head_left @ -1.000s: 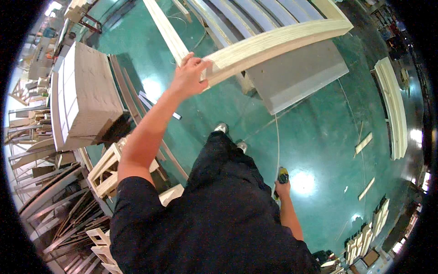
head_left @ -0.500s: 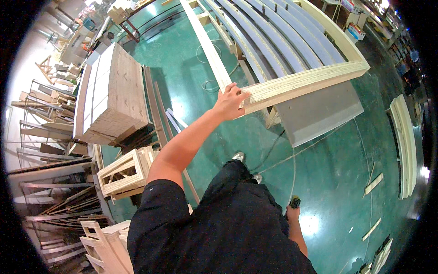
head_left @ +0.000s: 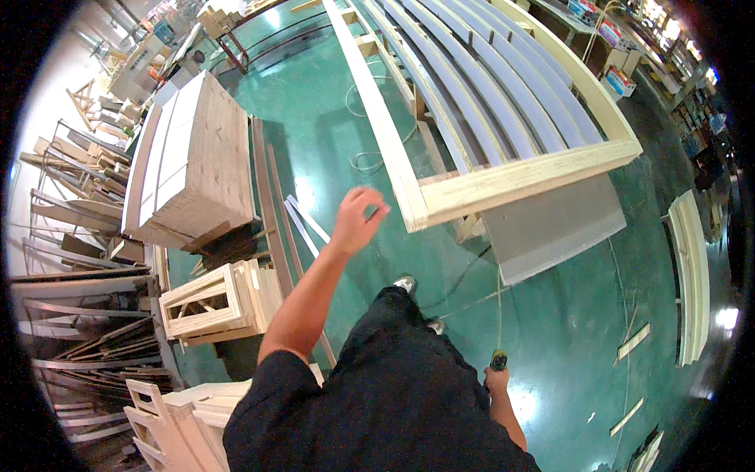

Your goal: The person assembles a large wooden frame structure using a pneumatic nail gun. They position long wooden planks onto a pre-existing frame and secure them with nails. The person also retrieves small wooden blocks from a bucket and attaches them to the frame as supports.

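Note:
My left hand (head_left: 362,220) is in the air just left of a pale wooden frame's near corner, empty, its fingers loosely bent and the thumb apart. The wooden frame (head_left: 519,179) holds several curved slats (head_left: 503,86) with blue-grey faces, and rests raised above the floor. Low at my right side, my right hand (head_left: 497,381) is closed round what looks like a nail gun (head_left: 499,360), dark with a yellow-green top. A thin pale hose runs over the floor near it. The tool's lower part is hidden.
A grey panel (head_left: 554,228) slopes below the frame's near end. To the left stand a large stack of boards (head_left: 200,173) and small wooden frames (head_left: 212,303). Wood strips (head_left: 633,342) and long pale boards (head_left: 692,275) lie at right on the green floor (head_left: 550,315).
My left hand has let go of the frame's corner and moved left, away from it. The right hand still holds the tool; the view has shifted slightly.

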Motion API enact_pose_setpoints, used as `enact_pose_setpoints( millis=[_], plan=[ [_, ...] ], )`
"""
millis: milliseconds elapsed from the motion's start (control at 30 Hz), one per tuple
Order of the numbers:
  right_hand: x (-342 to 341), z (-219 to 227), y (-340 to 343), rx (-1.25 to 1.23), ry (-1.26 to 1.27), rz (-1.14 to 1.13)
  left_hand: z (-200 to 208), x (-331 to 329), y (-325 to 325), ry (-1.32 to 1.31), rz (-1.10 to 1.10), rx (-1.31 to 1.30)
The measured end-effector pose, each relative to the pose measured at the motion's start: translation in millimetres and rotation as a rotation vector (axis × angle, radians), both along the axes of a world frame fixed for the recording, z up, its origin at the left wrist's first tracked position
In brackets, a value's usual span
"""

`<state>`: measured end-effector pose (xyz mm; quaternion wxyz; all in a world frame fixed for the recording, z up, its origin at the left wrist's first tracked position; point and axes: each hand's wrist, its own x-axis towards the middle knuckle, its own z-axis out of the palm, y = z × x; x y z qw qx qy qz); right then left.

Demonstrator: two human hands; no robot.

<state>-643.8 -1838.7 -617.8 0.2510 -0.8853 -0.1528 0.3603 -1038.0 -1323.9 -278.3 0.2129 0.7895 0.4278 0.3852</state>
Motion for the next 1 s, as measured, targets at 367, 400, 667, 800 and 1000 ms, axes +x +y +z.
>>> enact_pose_setpoints(
  millis=[367,400,667,800,1000],
  plan=[
    [-82.6,72.7,105.7,-0.204,-0.079,0.205,-282.8,-239.2,-11.6,0.706,0.261,-1.05],
    [-111.1,142.4,157.5,-0.163,0.087,0.13,-305.6,-253.8,0.5,0.791,0.286,-1.052],
    [-156.3,151.0,250.4,-0.078,-0.015,0.091,-92.7,-99.4,142.8,0.269,-0.47,-0.393],
    [-181.2,217.8,309.7,-0.042,-0.003,0.137,15.5,-26.8,181.5,0.31,-0.951,0.052],
    [-205.3,291.2,343.1,0.122,-0.027,0.133,28.8,46.8,200.8,0.624,-1.115,0.338]
  ],
)
